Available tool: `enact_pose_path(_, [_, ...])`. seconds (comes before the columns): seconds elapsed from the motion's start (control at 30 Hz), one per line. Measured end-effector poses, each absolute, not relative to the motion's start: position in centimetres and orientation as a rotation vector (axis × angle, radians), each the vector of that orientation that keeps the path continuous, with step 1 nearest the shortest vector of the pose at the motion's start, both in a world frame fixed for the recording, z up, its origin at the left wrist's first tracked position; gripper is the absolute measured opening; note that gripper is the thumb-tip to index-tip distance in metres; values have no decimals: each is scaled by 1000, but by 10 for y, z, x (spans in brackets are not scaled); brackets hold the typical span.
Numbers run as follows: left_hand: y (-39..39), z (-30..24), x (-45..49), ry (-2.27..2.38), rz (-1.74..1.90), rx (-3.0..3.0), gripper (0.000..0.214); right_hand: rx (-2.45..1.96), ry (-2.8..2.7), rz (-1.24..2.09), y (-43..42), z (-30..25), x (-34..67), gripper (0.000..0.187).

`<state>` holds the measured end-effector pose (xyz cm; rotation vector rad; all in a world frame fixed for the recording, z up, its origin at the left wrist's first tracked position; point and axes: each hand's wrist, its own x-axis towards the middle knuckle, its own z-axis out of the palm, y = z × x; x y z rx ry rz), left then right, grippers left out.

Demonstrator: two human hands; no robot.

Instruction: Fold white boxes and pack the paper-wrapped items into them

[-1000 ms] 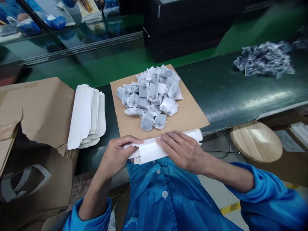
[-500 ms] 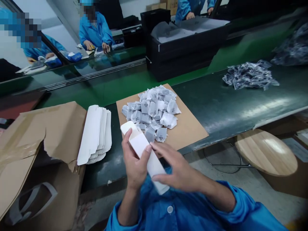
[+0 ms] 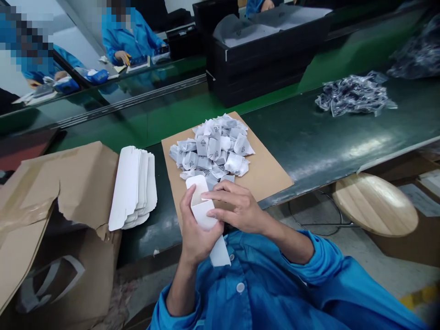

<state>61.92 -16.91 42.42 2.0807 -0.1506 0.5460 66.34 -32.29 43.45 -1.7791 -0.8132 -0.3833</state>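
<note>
A narrow white carton (image 3: 220, 254) is tilted in front of my chest, its upper end open with a long flap standing up. My left hand (image 3: 199, 231) is closed around its middle, the thumb across the front. Beside the opening, my right hand (image 3: 242, 208) has its fingers stretched out and apart, two fingertips touching the carton near its mouth. Just beyond, a heap of small white wrapped packets (image 3: 215, 146) with printed triangle marks lies on a brown cardboard sheet (image 3: 268, 176). Flat white cartons (image 3: 132, 190) are stacked to the left.
A torn brown cardboard box (image 3: 79, 174) stands at the left. Black trays (image 3: 261, 68) rise at the back of the green bench (image 3: 309, 142). Clear plastic bags (image 3: 355, 94) lie at the right, above a round wooden stool (image 3: 374, 204). Co-workers in blue sit across the line.
The carton has turned more upright, and its open mouth faces me more. My right hand has moved from the carton's side up to its mouth. The view has shifted slightly.
</note>
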Motion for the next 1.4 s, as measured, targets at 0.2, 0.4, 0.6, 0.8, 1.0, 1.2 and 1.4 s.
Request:
enact_pose_path(0.2, [-176,411,615,-133,711,2008,69,-1944,-807,-490,-322,433,658,34])
enact_pose_path(0.4, [-168,420,615,-307,621,2139,49,-1865,-777,-244,-330,433,654,31])
enact_pose_path(0.6, [-165,414,612,-373,372,2103,49,-1292,-229,122,-334,441,682,37])
enact_pose_path(0.8, [-165,418,612,-424,391,2137,48,-1297,-419,339,-330,450,678,25])
enact_pose_path(1.0, [-172,420,610,-506,668,2139,68,-1611,-525,122,-334,462,661,14])
enact_pose_path(1.2, [-172,418,597,-417,607,2041,101,-1627,-682,-15,-334,467,659,11])
enact_pose_path(1.4, [-162,426,595,-419,513,2284,99,-1704,-847,-167,-330,465,658,12])
